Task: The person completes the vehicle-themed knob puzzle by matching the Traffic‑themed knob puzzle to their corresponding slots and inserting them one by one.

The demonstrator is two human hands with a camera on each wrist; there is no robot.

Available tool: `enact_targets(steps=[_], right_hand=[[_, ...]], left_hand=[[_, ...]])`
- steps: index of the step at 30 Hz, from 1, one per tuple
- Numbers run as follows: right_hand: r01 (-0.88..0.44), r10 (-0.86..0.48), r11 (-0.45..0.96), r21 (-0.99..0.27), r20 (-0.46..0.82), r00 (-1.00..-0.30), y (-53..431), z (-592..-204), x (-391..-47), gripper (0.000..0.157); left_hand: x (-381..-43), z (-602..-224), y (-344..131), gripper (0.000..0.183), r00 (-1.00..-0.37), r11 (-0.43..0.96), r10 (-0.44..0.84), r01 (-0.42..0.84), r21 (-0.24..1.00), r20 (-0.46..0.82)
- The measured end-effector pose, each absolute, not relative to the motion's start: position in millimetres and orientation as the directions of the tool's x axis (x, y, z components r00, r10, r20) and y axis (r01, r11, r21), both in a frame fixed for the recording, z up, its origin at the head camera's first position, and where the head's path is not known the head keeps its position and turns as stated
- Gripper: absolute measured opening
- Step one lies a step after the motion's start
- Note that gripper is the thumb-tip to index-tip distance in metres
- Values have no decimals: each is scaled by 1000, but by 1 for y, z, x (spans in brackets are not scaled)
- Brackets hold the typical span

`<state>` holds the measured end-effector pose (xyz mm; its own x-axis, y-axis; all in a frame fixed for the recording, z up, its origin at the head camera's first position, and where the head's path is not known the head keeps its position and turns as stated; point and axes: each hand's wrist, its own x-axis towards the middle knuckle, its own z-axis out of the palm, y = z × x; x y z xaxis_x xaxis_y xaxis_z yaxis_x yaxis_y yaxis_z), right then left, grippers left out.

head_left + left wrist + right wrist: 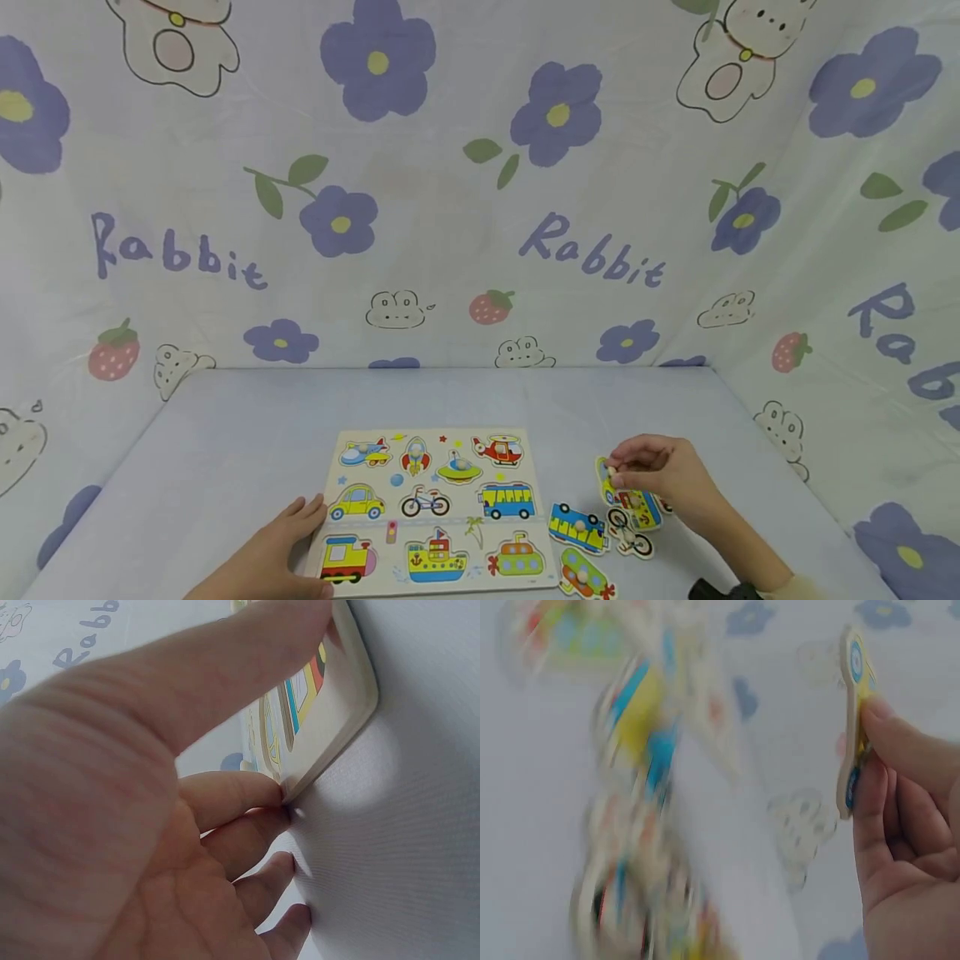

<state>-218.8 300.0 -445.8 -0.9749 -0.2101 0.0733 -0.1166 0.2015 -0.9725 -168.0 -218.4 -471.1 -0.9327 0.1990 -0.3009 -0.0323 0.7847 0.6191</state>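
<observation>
Yellow puzzle piece (853, 724) sits in the right hand (911, 814), between thumb and fingers.

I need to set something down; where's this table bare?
The table is bare behind the puzzle board, up to the patterned backdrop, and left of the left hand. It's crowded right of the board, where loose pieces lie near the right hand.
</observation>
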Motion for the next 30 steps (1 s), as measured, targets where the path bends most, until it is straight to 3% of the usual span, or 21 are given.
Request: enact_targets(steps=[7,16,23,30], right_hand=[[-123,-171,-40,-992,128,-977,211,-430,-229,38],[30,-150,-228,-973,4,-989,98,-432,-215,30],[128,-48,-154,-980,-122,-991,31,-452,-206,27],[164,1,24,-986,-164,-986,-1,-463,-213,26]], left_hand=[[-168,-471,-221,112,-932,776,219,-13,630,-289],[-168,-471,-220,113,-935,782,220,0,623,-277],[-166,-470,-218,112,-937,794,227,20,607,-265],[-167,-471,-219,111,-937,799,238,39,600,-255]])
